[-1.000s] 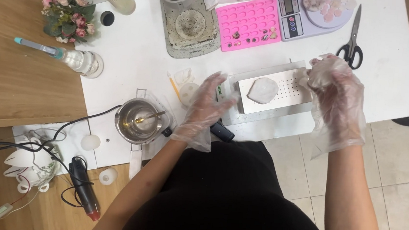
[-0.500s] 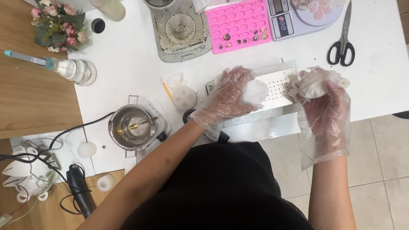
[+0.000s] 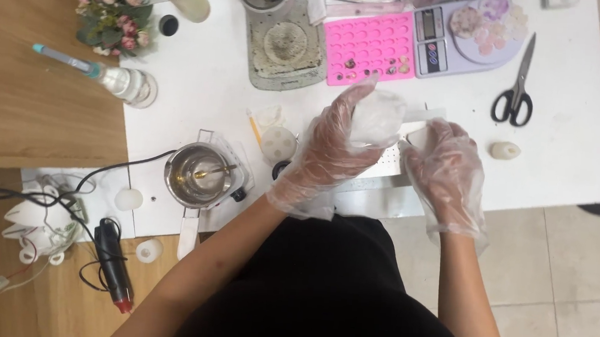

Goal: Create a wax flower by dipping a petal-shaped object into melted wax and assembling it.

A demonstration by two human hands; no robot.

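Both hands wear loose, clear plastic gloves and meet over the front edge of the white bench (image 3: 199, 89). The left hand (image 3: 341, 147) is curled around a pale, whitish round lump (image 3: 375, 117), gripping it from below and from the side with the fingers raised; the lump looks smooth, waxy and slightly translucent through the glove. The right hand (image 3: 446, 169) is closed on a smaller white piece (image 3: 419, 135), of which only a corner shows past the fingers, so its shape cannot be told. Both pieces are held just above a white perforated tray (image 3: 390, 158), which lies under the hands at the bench's near edge.

Behind the hands lie a pink mould (image 3: 370, 46) with rows of round cups, a few holding small dark bits, and a small scale (image 3: 460, 35) carrying pale flower-shaped pieces. Black-handled scissors (image 3: 514, 93) lie to the right, and a small white oval lump (image 3: 505, 150) rests alone near them. To the left, a little metal pot (image 3: 192, 174) sits on a heater with a spoon in it.
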